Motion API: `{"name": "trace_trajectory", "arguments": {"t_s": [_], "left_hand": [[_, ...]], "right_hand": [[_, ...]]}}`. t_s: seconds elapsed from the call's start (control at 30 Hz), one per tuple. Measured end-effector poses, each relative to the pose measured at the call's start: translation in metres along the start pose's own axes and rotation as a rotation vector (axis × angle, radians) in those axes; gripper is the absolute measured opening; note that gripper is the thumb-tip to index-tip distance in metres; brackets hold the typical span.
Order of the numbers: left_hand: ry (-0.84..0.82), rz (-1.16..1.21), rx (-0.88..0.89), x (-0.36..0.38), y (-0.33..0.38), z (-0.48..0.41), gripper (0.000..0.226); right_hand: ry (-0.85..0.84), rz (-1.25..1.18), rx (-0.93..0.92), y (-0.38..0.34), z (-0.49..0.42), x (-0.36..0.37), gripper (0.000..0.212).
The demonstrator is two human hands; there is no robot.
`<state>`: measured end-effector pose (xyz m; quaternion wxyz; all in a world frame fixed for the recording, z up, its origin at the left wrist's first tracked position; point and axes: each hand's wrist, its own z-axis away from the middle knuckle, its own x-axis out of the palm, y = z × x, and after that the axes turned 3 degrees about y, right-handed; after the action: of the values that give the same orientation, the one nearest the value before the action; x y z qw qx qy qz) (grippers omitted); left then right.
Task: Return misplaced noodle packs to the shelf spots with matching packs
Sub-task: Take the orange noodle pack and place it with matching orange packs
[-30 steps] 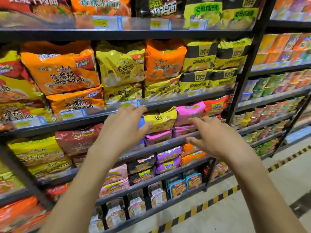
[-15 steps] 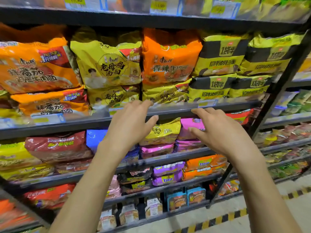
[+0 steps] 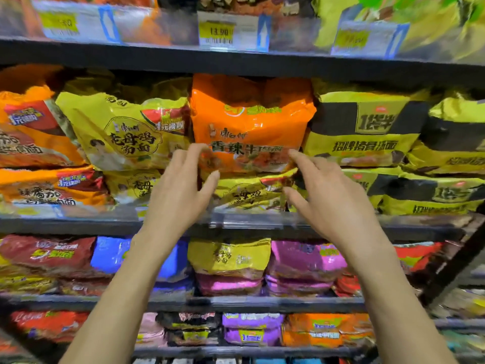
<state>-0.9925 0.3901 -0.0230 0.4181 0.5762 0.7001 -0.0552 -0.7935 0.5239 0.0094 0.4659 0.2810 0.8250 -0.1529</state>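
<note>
An orange noodle pack point(image 3: 249, 119) stands upright on a flat yellow pack point(image 3: 249, 191) in the middle of the shelf, between yellow packs point(image 3: 123, 132) on its left and black-and-yellow packs point(image 3: 364, 132) on its right. My left hand point(image 3: 181, 190) is raised at the orange pack's lower left corner, fingers spread, fingertips at its edge. At its lower right corner is my right hand point(image 3: 328, 193), fingers apart. Neither hand has closed around the pack.
Orange tomato-flavour packs point(image 3: 31, 127) fill the far left of the same shelf. The shelf edge point(image 3: 252, 222) runs just below my hands. Below it sit red, blue, yellow and pink packs point(image 3: 304, 258). Price tags point(image 3: 217, 32) line the shelf above.
Both hands have risen from the lower shelf level to the orange pack's bottom corners. The view has moved closer and tilted upward.
</note>
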Motion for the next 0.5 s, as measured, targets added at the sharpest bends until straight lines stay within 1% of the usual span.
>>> {"name": "trace_trajectory", "arguments": {"t_s": [0.1,0.17,0.33,0.4,0.5], "left_hand": [[0.132,0.071,-0.038,0.013,0.002,-0.003,0.042],[0.209,0.122,-0.029,0.021,0.002,-0.003,0.050],[0.252,0.199,0.033,0.033,0.002,-0.009,0.074],[0.276,0.205,0.063,0.036,-0.002,-0.016,0.076],[0.308,0.185,0.096,0.039,-0.007,-0.021,0.076]], "right_hand": [[0.102,-0.080,-0.071,0.009,-0.008,0.011,0.077],[0.159,-0.141,-0.112,0.012,-0.013,0.020,0.081],[0.251,-0.299,-0.120,0.009,-0.024,0.037,0.091],[0.296,-0.364,-0.103,0.008,-0.031,0.042,0.093],[0.326,-0.378,-0.083,0.006,-0.038,0.050,0.096]]}}
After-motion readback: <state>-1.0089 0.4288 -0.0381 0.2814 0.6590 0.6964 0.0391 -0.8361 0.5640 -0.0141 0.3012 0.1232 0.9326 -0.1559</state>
